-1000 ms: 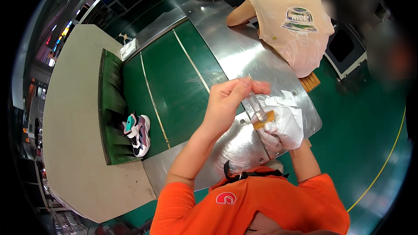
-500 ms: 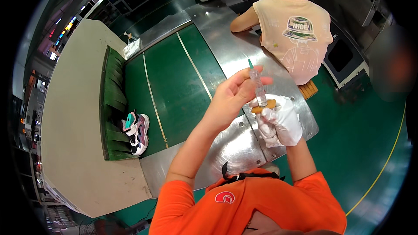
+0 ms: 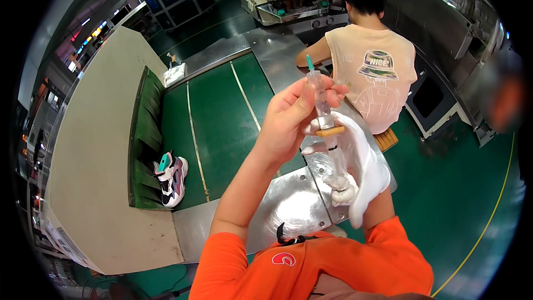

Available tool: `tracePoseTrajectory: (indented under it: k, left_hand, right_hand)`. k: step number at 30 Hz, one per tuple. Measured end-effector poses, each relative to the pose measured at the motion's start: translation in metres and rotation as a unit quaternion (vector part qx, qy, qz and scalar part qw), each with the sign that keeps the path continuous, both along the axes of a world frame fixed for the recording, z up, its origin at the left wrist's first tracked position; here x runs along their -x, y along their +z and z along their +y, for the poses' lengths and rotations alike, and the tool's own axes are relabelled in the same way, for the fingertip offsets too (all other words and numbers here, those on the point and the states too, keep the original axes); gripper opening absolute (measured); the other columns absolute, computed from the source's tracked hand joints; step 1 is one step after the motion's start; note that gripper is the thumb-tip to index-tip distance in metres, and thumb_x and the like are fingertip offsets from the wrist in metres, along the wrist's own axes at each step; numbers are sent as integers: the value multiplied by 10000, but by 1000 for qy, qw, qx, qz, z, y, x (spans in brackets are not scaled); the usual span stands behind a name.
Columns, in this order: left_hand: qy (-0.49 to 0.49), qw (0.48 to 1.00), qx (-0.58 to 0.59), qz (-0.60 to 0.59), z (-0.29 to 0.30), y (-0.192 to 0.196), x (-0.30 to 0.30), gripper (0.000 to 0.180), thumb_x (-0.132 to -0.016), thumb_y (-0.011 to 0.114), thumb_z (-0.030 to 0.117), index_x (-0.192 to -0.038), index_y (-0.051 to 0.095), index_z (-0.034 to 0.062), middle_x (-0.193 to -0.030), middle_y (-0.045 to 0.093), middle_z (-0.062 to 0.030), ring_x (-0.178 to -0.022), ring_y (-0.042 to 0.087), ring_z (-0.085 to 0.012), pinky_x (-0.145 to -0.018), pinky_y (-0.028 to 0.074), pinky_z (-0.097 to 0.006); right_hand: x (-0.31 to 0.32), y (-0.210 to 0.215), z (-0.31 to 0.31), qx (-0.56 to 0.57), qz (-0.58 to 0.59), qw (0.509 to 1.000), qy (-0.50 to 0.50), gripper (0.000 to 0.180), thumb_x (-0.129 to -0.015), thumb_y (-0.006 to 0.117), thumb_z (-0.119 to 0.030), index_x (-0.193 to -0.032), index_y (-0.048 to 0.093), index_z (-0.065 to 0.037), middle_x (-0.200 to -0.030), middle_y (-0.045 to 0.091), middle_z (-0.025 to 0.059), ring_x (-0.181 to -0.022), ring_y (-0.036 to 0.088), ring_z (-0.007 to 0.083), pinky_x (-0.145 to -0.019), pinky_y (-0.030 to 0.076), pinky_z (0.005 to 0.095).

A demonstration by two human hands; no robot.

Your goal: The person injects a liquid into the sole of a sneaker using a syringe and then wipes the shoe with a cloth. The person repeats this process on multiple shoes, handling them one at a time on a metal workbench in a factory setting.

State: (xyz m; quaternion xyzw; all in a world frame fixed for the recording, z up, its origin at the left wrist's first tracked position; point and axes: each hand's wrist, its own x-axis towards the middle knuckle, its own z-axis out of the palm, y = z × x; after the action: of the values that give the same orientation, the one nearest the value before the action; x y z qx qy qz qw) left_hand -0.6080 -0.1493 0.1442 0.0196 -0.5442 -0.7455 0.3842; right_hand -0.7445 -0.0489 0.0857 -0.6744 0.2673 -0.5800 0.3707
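A clear syringe [image 3: 320, 99] with a green needle tip [image 3: 310, 64] stands nearly upright in front of me, tip up. My bare left hand [image 3: 291, 115] is closed around its barrel, thumb and fingers pinching it. Below the barrel is a tan finger flange [image 3: 330, 131], with the clear plunger [image 3: 336, 161] drawn out beneath it. My right hand [image 3: 369, 169], in a white glove, is at the syringe's lower part; gloved fingers curl at the flange and round the plunger's bottom end. The glove hides part of that grip.
A green conveyor belt [image 3: 216, 133] runs to my left, bordered by metal plates [image 3: 277, 197]. One multicoloured sneaker [image 3: 173, 180] sits at the flaps of a beige machine housing [image 3: 94, 161]. A seated co-worker [image 3: 377, 78] is ahead on the right. A white packet [image 3: 174, 74] lies by the belt's far corner.
The plunger now shows drawn out below the flange, and my gloved right hand has moved down along it. The syringe and my left hand have shifted slightly left.
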Motion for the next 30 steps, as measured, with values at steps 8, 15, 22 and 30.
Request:
tracePoseTrajectory:
  k: [8, 15, 22, 30]
  left_hand:
    - [-83, 989, 85, 85, -12, 3, -4, 366, -971, 522, 336, -1122, 524, 3, -874, 589, -71, -1223, 503, -298, -1075, 339, -452]
    - [-108, 975, 157, 118, -5, 26, 3, 370, -976, 503, 368, -1080, 533, 15, -855, 577, -69, -1231, 489, -288, -1079, 309, -484]
    - [-35, 978, 197, 67, 2, 39, 6, 538, -994, 441, 398, -1324, 440, -27, -1127, 599, -141, -1242, 492, -268, -1056, 366, -425]
    - [133, 982, 131, -13, -13, -2, -24, 519, -1007, 439, 340, -1371, 397, -27, -1296, 548, -175, -1274, 479, -273, -1067, 370, -444]
  right_hand:
    - [2, 53, 9, 181, 288, 932, -130, 1016, -503, 865, -135, -1380, 358, -55, -1212, 484, 189, -1122, 466, 407, -979, 395, 432]
    - [-4, 83, 7, 296, 351, 859, -227, 675, -548, 769, -51, -1164, 493, -75, -1083, 509, 174, -933, 522, 371, -813, 457, 423]
    - [-8, 87, -1, 341, 368, 807, -311, 589, -575, 693, -12, -1129, 505, -85, -959, 501, 141, -836, 516, 338, -689, 455, 405]
    - [20, 82, -20, 410, 413, 694, -425, 604, -580, 680, -19, -1160, 544, -118, -1062, 491, 110, -874, 504, 283, -701, 431, 382]
